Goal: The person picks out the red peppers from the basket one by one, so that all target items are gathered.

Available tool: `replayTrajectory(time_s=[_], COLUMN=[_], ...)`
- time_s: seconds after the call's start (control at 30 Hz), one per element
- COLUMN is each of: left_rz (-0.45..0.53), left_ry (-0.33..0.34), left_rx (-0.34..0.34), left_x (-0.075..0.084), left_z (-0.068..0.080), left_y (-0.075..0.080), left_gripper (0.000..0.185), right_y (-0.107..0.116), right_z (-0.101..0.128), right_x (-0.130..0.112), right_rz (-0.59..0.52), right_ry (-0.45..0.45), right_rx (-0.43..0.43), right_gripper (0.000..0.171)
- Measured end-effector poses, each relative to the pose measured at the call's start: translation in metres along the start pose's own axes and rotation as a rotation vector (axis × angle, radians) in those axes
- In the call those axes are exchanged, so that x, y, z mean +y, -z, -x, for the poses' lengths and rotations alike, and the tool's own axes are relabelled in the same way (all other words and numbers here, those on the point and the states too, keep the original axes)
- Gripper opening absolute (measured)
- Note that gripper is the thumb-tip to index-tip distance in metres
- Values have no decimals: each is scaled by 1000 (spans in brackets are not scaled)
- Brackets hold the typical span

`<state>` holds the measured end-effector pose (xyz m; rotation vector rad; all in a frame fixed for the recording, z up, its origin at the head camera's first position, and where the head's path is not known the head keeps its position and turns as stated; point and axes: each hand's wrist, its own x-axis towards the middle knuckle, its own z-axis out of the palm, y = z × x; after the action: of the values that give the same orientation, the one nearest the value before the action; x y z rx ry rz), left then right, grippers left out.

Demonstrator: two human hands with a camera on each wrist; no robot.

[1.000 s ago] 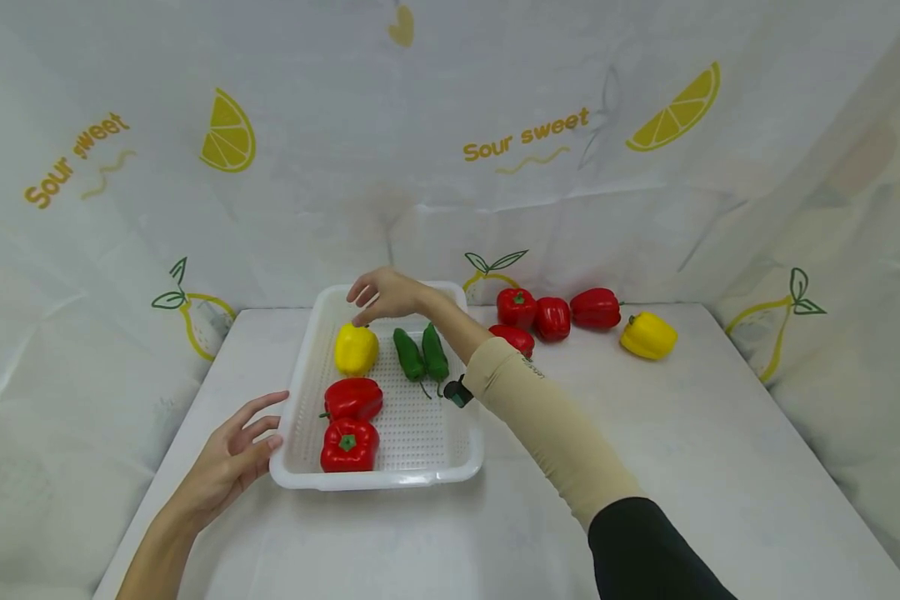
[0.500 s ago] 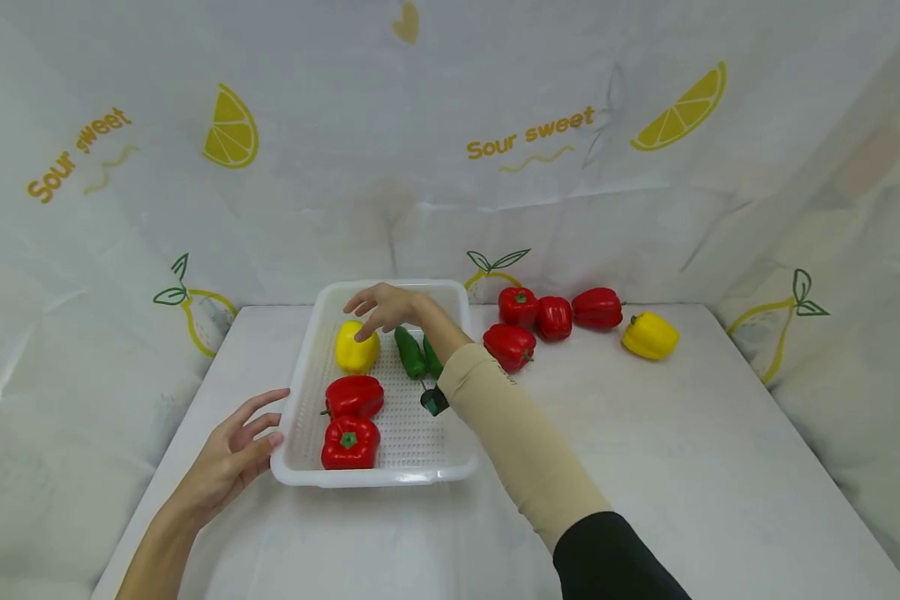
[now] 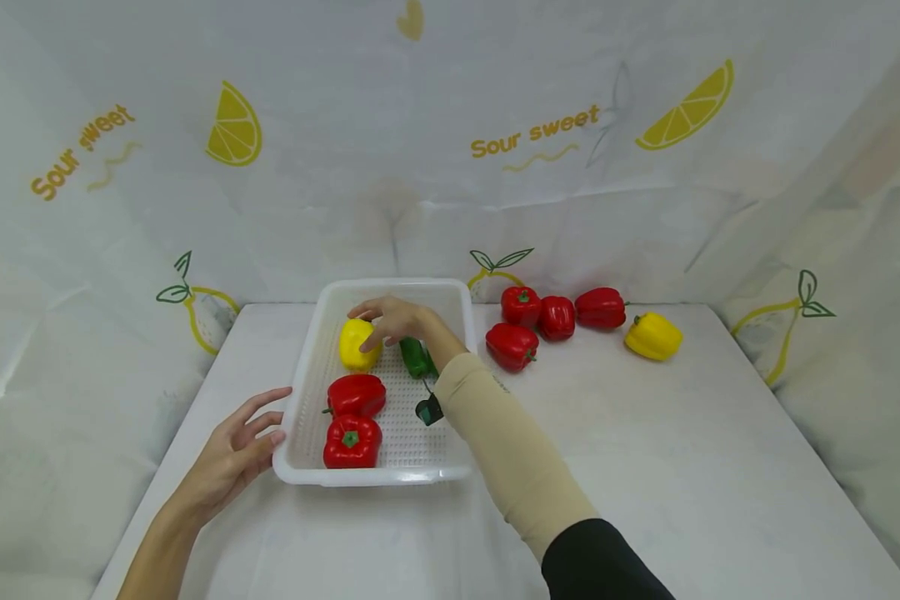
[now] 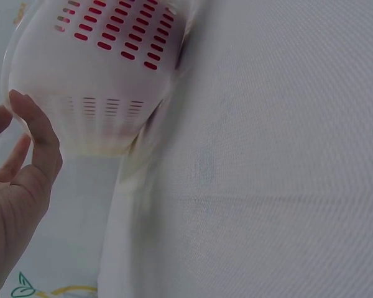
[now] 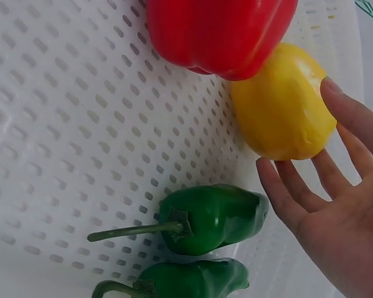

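Observation:
A white perforated basket (image 3: 285,442) stands on the table, holding a yellow bell pepper (image 3: 357,354), two red bell peppers and two green peppers (image 3: 414,357). My right hand (image 3: 402,317) reaches over its far part, right at the yellow pepper. In the right wrist view, the thumb (image 5: 345,102) lies at one side of this pepper and the spread fingers (image 5: 280,192) reach its end. My left hand (image 3: 228,462) rests at the basket's left side, with fingertips and thumb against the rim in the left wrist view. The right forearm partly hides the green peppers.
Several red bell peppers (image 3: 512,347) lie on the table right of the basket. Farther right lies another yellow bell pepper (image 3: 653,337). A white sheet with lemon prints (image 3: 450,200) hangs behind the table.
My right hand has come down and nearer, from above the yellow pepper's top to around its side. The right forearm has shifted left. My left hand and the peppers look unmoved.

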<state>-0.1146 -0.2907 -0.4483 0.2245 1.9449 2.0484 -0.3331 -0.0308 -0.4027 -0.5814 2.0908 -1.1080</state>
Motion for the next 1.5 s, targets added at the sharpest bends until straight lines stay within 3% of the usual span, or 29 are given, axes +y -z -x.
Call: replayTrajectory(time_s=[0.43,0.93,1.27,1.5], left_rz=[-10,-48,-20,-36], left_ry=[-4,23,6,19], left_rx=[5,44,11,29], left_x=[0,1,1,2], left_z=[1,2,2,1], left_y=[-1,-3,-2,-3], left_gripper=[62,62,62,62], right_y=[-12,-16,-14,-12], right_z=[11,-5,0,0], right_x=[-12,1,-3,-3], right_rz=[-39,-35,27,19], right_ry=[-43,-77,-74,-51], right_rx=[-6,-3,-50,-4], right_gripper=[70,77,53,55])
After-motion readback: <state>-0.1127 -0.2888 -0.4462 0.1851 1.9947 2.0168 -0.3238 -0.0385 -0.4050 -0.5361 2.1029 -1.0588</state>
